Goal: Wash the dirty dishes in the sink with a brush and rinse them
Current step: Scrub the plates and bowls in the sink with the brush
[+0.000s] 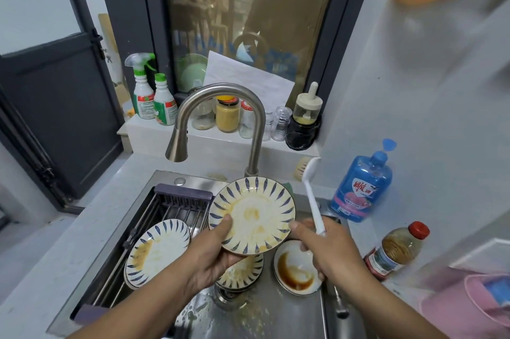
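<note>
From my station I see the left hand [212, 253] gripping a dirty plate [252, 214] at its lower left rim, with the thumb on the stained face and the fingers curled under. The plate is held up over the sink [276, 316], tilted toward the camera, and shows blue leaf strokes and yellow smears. The right hand [325, 247] is closed round the white handle of the brush [313, 200], whose bristle head points up and away, clear of the plate. The right thumb lies at the plate's right rim. Below the held plate I see a second patterned plate [242, 272] over the drain. Just to its right is a white bowl [296, 267] streaked with brown sauce. A third plate [157, 250] leans on the drying rack [176, 200] across the sink's left side. The faucet [256, 131] arches behind the plate, and I see no water running. A blue soap bottle [361, 189] and a red-capped bottle [397, 250] stand on the counter to the right.
</note>
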Demonstrator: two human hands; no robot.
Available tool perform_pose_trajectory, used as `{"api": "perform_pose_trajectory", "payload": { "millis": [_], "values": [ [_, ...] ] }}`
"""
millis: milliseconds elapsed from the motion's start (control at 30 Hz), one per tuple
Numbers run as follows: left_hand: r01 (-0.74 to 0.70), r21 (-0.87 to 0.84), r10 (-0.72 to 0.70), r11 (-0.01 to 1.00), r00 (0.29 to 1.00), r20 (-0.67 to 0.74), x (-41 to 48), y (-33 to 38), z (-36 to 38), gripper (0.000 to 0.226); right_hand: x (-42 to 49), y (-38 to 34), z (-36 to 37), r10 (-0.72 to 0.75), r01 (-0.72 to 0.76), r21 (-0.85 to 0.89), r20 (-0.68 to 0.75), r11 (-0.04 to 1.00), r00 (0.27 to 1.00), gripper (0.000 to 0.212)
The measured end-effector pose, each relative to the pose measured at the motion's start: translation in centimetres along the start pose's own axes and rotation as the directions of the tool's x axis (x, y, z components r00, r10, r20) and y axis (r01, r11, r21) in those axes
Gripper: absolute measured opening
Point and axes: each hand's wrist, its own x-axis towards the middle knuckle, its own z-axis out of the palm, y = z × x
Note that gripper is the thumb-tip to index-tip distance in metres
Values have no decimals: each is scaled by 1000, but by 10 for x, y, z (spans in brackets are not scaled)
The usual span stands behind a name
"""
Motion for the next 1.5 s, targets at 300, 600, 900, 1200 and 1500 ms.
{"api": "perform_pose_trajectory", "payload": {
  "millis": [300,600,900,1200,1500],
  "values": [
    [-162,486,93,859,982,164,-19,-2,-10,66,21,3,25,354,-377,464,138,802,925,27],
    [-617,637,226,-462,612,758,-22,2,-7,69,25,-10,27,422,-493,351,260,796,868,28],
    [-396,826,342,402,901,266,-2,13,-10,58,-7,-32,-18,-17,55,-131,278,990,960,30],
    [-435,730,320,528,898,303,1,8,-17,40,-37,-37,-25,-238,506,-766,447,397,862,44],
    [-443,659,313,608,896,314,-2,4,-16,41,-38,-48,-27,-187,524,-743,495,417,849,42]
  ]
}}
